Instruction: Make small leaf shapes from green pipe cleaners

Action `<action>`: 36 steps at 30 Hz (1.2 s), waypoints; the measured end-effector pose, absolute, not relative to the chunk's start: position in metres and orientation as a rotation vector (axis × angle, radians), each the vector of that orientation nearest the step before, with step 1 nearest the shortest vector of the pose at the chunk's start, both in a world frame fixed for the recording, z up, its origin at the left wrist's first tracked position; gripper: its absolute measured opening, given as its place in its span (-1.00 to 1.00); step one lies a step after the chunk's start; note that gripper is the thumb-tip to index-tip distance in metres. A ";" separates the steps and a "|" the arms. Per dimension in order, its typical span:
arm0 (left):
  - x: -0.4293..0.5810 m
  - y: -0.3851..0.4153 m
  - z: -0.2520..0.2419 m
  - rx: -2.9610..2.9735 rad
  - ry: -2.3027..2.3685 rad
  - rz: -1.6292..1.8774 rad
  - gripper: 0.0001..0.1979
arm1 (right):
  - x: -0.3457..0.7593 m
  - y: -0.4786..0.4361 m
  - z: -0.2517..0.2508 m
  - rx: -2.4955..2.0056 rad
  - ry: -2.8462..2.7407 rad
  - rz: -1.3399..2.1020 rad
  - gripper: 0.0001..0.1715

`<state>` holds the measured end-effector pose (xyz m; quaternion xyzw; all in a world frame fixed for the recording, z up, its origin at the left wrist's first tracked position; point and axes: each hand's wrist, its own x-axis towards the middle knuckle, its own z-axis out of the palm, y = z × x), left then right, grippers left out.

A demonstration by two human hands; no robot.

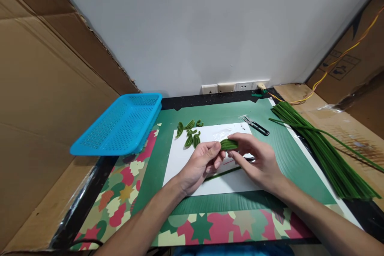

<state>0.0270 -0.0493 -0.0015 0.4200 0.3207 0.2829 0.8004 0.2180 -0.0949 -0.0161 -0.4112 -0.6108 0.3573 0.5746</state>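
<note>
Over a white sheet of paper [183, 178], a leaf shape of bent green pipe cleaner [229, 145] is held between both hands. My left hand [205, 160] pinches its left end between thumb and fingers. At the other end, my right hand [258, 156] has its thumb and index finger closed around the leaf. Below the hands lies a single straight green pipe cleaner [223, 174], partly covered by them. Several finished-looking green leaf shapes [188, 141] and small curled pieces [199, 123] rest at the paper's upper left. A dark curved object [249, 159] is mostly hidden behind my right hand.
Thread snips [257, 125] lie at the paper's upper right. A bundle of green pipe cleaners [318, 152] lies on the right. A blue perforated basket [120, 124] stands at the left. Cardboard walls flank the table, and a yellow cable [318, 82] runs from the wall sockets [244, 87].
</note>
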 end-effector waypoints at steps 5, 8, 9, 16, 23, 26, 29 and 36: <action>0.028 -0.051 0.000 0.953 0.706 0.570 -0.51 | 0.220 -0.094 -0.015 -1.047 -1.501 0.542 -0.87; 0.027 -0.050 0.003 0.908 0.676 0.598 -0.57 | 0.223 -0.091 -0.016 -1.133 -1.496 0.495 -0.96; 0.026 -0.049 0.004 0.901 0.662 0.613 -0.59 | 0.224 -0.091 -0.016 -1.151 -1.489 0.500 -0.93; 0.026 -0.045 0.005 1.068 0.723 0.706 -0.62 | 0.224 -0.089 -0.015 -1.180 -1.539 0.450 -0.88; 0.025 -0.048 0.001 1.230 0.796 0.671 -0.58 | 0.222 -0.092 -0.013 -1.193 -1.591 0.315 -0.83; 0.026 -0.049 0.000 1.278 0.814 0.658 -0.62 | 0.222 -0.092 -0.014 -1.193 -1.612 0.307 -0.83; 0.028 -0.050 0.001 1.330 0.815 0.670 -0.64 | 0.222 -0.092 -0.016 -1.195 -1.647 0.311 -0.81; 0.026 -0.057 -0.002 1.495 0.938 0.849 -0.66 | 0.216 -0.095 -0.022 -1.171 -1.772 0.415 -0.65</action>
